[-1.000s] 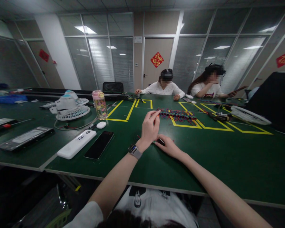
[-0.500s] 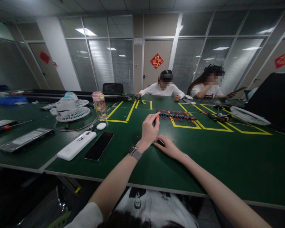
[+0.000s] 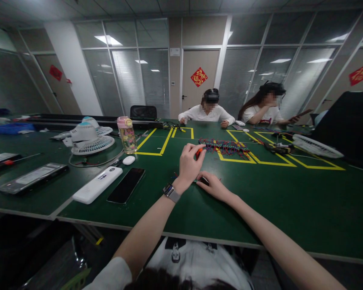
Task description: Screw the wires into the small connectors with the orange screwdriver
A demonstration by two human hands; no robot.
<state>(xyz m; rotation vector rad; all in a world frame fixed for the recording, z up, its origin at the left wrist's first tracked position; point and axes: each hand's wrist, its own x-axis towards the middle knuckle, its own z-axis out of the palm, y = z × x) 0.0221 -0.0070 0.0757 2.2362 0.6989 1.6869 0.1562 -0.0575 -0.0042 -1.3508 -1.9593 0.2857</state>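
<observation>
My left hand [image 3: 191,165], with a watch on its wrist, is closed around the orange handle of what looks like a small screwdriver [image 3: 199,153]. Its shaft is hidden behind the fingers. Just right of and below it, my right hand [image 3: 213,186] rests on the table, its fingers closed on a small green terminal block [image 3: 195,181]. Red and blue wire ends stick out on both sides of the hands; the block is mostly covered. Beyond the hands lies a long row of green terminal blocks with red and blue wires [image 3: 226,148].
A black phone [image 3: 126,185], a white power bank [image 3: 97,184], a white earbud case [image 3: 128,160] and a bottle [image 3: 127,137] stand to the left, near white fans [image 3: 90,139]. Yellow tape [image 3: 238,160] marks the green table [image 3: 278,205]. Two people sit across.
The fingers of my left hand have shifted around the orange handle, which shows more now. My right hand has stayed in place. A person opposite has drawn one hand slightly inward.
</observation>
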